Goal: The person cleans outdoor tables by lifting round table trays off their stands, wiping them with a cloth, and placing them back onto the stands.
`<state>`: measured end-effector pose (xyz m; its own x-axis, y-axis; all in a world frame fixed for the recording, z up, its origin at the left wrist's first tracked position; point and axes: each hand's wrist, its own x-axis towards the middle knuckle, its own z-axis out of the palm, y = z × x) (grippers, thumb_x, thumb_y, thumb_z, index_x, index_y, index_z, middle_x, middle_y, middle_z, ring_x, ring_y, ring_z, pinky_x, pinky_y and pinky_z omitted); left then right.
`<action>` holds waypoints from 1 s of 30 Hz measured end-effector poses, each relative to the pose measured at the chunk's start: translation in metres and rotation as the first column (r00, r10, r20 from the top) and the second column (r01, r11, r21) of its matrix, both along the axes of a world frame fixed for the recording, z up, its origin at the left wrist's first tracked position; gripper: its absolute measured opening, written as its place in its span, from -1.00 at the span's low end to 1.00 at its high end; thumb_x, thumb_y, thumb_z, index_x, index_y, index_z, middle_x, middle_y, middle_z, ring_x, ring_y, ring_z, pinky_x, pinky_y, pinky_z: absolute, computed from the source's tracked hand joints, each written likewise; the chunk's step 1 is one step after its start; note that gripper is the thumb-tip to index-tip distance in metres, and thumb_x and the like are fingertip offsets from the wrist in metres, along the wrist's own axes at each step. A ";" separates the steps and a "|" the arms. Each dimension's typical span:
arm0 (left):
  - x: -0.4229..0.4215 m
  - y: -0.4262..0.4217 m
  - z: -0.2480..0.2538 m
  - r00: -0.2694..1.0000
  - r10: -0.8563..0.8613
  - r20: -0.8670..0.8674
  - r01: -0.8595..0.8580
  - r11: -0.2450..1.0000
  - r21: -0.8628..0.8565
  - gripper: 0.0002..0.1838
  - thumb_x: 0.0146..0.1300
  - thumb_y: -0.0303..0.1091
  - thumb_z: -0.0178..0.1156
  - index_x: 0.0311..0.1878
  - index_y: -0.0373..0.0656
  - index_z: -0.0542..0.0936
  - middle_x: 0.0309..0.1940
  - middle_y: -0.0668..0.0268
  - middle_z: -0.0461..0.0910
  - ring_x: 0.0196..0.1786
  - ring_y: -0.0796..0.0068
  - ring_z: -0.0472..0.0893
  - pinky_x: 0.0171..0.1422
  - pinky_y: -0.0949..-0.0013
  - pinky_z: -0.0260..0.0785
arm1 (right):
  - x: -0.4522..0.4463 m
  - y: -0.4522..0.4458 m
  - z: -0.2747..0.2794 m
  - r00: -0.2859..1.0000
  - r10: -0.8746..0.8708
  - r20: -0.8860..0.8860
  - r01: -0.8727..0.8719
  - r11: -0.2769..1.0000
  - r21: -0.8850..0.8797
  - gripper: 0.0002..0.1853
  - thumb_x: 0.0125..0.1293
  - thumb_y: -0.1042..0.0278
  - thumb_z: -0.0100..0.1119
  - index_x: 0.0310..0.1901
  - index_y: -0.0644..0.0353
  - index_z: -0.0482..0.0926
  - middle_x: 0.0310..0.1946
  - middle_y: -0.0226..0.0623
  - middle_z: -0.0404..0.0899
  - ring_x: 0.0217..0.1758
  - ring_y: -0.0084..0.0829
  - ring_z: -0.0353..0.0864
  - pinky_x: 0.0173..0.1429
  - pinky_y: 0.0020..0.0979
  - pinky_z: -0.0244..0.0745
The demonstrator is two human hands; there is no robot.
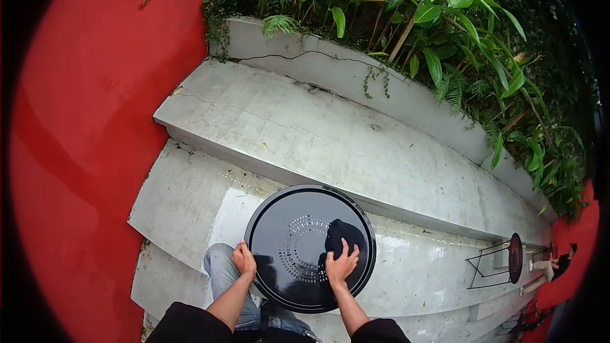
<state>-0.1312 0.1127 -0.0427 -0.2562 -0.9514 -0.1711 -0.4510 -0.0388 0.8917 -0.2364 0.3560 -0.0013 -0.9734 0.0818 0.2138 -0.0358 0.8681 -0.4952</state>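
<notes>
A large round black tray point(279, 222) with a raised rim and a ring of small holes or dots lies in front of my body, its glossy face turned up to me. At its left edge, my left hand point(244, 259) is closed around the rim. My right hand point(342, 263) rests on the right part of the face, fingers bent and spread over a matte black cloth point(345, 235). The cloth is bunched beneath and beyond the fingertips. Both forearms come out of black sleeves. What supports the tray underneath is hidden.
Curved pale concrete steps point(267, 114) surround me, with wet patches. A red wall point(95, 121) borders the left; green plants point(438, 32) grow behind the top ledge. Farther right stand another round tray point(515, 258), a thin black metal frame point(486, 270) and a person point(560, 265).
</notes>
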 end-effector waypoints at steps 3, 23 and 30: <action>0.003 0.000 0.002 1.000 0.000 -0.025 0.000 1.000 0.020 -0.42 0.51 0.00 -0.04 -0.34 -0.44 0.58 -0.51 -0.15 0.56 -0.42 -0.09 0.52 -0.19 -0.06 0.29 | 0.008 -0.080 0.007 0.995 0.041 0.096 -0.030 0.993 -0.114 -0.22 0.14 0.20 0.33 0.45 -0.12 0.31 0.42 0.27 0.08 0.38 0.30 0.22 0.42 0.11 0.20; -0.001 -0.002 0.000 0.991 -0.091 0.101 0.097 0.994 -0.051 -0.45 0.48 0.00 0.03 -0.32 -0.39 0.62 -0.45 -0.16 0.64 -0.34 -0.20 0.62 -0.16 -0.09 0.37 | -0.055 0.009 -0.003 0.995 -0.099 -0.013 0.099 0.980 0.175 -0.39 0.03 0.23 0.37 0.22 -0.19 0.52 0.38 -0.05 0.29 0.22 0.11 0.40 0.25 0.06 0.35; 0.002 -0.004 -0.001 0.990 -0.100 0.102 0.103 0.994 -0.023 -0.46 0.48 -0.03 0.03 -0.35 -0.42 0.60 -0.47 -0.15 0.62 -0.37 -0.16 0.60 -0.19 -0.06 0.35 | 0.003 -0.087 0.016 0.888 0.448 0.105 -0.440 0.894 -0.088 -0.23 0.06 0.20 0.42 0.38 -0.43 0.43 0.46 -0.15 0.22 0.21 0.10 0.42 0.31 0.01 0.37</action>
